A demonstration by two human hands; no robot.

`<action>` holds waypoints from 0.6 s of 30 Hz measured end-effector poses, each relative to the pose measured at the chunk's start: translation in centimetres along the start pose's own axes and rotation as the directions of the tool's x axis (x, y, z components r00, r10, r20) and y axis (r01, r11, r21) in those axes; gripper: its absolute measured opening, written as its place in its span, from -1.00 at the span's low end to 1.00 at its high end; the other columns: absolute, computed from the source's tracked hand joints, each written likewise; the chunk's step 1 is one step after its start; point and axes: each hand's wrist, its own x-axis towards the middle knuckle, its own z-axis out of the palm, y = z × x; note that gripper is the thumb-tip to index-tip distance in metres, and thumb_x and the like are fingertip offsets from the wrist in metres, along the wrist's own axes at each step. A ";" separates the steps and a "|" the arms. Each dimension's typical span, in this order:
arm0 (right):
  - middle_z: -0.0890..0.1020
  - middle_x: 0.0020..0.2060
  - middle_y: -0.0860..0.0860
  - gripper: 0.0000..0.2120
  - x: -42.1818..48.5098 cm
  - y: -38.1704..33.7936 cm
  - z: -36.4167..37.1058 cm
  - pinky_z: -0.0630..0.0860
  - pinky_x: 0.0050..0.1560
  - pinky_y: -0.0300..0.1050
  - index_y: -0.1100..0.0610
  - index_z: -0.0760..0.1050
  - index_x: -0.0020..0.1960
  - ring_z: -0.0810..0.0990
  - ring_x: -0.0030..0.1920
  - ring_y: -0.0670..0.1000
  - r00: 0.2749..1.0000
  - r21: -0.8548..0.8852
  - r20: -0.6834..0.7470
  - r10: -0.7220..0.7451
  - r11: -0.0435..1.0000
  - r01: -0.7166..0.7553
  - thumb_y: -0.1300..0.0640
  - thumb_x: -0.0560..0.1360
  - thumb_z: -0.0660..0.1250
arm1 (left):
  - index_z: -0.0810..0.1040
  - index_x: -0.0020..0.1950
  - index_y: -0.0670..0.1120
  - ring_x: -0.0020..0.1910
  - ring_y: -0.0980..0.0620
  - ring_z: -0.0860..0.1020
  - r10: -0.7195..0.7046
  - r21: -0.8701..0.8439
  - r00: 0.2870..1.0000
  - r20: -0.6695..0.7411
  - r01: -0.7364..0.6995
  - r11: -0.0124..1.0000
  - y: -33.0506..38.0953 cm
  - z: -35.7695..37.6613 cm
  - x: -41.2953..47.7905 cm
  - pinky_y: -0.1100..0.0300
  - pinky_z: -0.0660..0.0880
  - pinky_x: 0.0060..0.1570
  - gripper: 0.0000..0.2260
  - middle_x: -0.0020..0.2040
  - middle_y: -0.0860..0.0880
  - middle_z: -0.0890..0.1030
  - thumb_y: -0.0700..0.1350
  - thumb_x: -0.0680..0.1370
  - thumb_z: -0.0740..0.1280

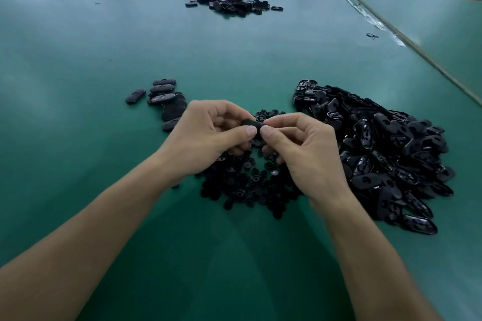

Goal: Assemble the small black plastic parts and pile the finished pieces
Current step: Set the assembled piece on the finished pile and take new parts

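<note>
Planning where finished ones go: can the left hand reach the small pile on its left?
Probably yes. The pile lies beside the left hand, nothing in the way, but it and the right hand pinch a part.

A green table (78, 47) carries a big heap of open oval shells (378, 154) on the right, a spread of small round parts (250, 185) near the middle and a small pile of closed oval pieces (163, 98) to the left. Another black pile (229, 4) lies far across it.
</note>
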 end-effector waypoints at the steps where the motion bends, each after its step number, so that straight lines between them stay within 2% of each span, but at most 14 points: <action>1: 0.72 -0.29 0.00 -0.95 -0.1 0.0 -0.1 0.51 -0.45 -0.22 0.02 0.64 -0.10 0.70 -0.29 -0.06 1.000 0.014 0.004 0.011 1.000 -0.011 0.15 0.50 0.49 | 0.67 -0.02 -0.14 -0.30 0.07 0.68 -0.004 -0.004 1.000 0.004 0.004 1.000 0.0 0.0 0.0 0.27 0.59 -0.28 -0.90 -0.27 -0.07 0.71 -0.26 0.50 0.48; 6: 0.71 -0.30 0.00 -0.94 -0.5 -0.3 0.0 0.61 -0.45 -0.02 0.04 0.65 -0.11 0.66 -0.31 -0.10 1.000 0.031 0.004 -0.009 0.999 0.009 0.17 0.52 0.47 | 0.68 -0.05 -0.12 -0.23 0.03 0.68 0.001 -0.016 1.000 -0.009 -0.001 1.000 0.3 -0.1 0.0 0.25 0.60 -0.22 -0.94 -0.21 -0.11 0.72 -0.25 0.51 0.48; 9: 0.72 -0.30 0.01 -0.93 -0.5 -0.3 0.2 0.59 -0.44 -0.06 0.05 0.64 -0.08 0.66 -0.32 -0.09 1.000 0.030 -0.011 -0.026 0.999 0.026 0.20 0.54 0.45 | 0.68 -0.02 -0.11 -0.22 0.03 0.69 -0.005 -0.048 0.999 -0.035 0.003 0.999 0.3 -0.1 0.0 0.22 0.62 -0.19 -0.93 -0.19 -0.11 0.73 -0.24 0.52 0.47; 13: 0.73 -0.26 0.02 -0.91 -0.4 -0.3 0.8 0.58 -0.29 -0.16 0.09 0.58 -0.06 0.72 -0.24 -0.03 0.999 0.087 -0.007 -0.042 0.995 0.042 0.26 0.58 0.38 | 0.67 0.00 -0.07 -0.14 -0.02 0.70 -0.028 -0.095 0.999 -0.033 0.025 0.995 0.4 -0.1 -0.2 0.12 0.66 -0.05 -0.83 -0.13 -0.09 0.74 -0.11 0.43 0.53; 16: 0.73 -0.25 -0.10 -0.87 -0.6 0.1 1.0 0.57 -0.22 -0.27 -0.01 0.60 -0.07 0.70 -0.20 -0.17 0.993 -0.116 -0.008 -0.121 0.986 0.119 0.22 0.57 0.39 | 0.68 -0.08 -0.05 -0.15 -0.05 0.69 -0.010 -0.066 0.998 -0.068 0.005 0.998 0.3 0.0 -0.1 0.05 0.65 0.02 -0.90 -0.14 -0.08 0.74 -0.20 0.46 0.52; 18: 0.69 -0.26 -0.18 -0.89 -0.7 0.2 0.9 0.51 -0.17 -0.40 -0.01 0.66 -0.05 0.65 -0.19 -0.25 0.981 -0.309 0.002 -0.192 0.933 0.184 0.19 0.54 0.43 | 0.66 -0.07 -0.07 -0.19 -0.02 0.69 -0.008 -0.064 0.994 -0.106 0.002 0.998 0.2 0.0 0.0 0.10 0.68 -0.09 -0.89 -0.20 -0.05 0.72 -0.27 0.51 0.47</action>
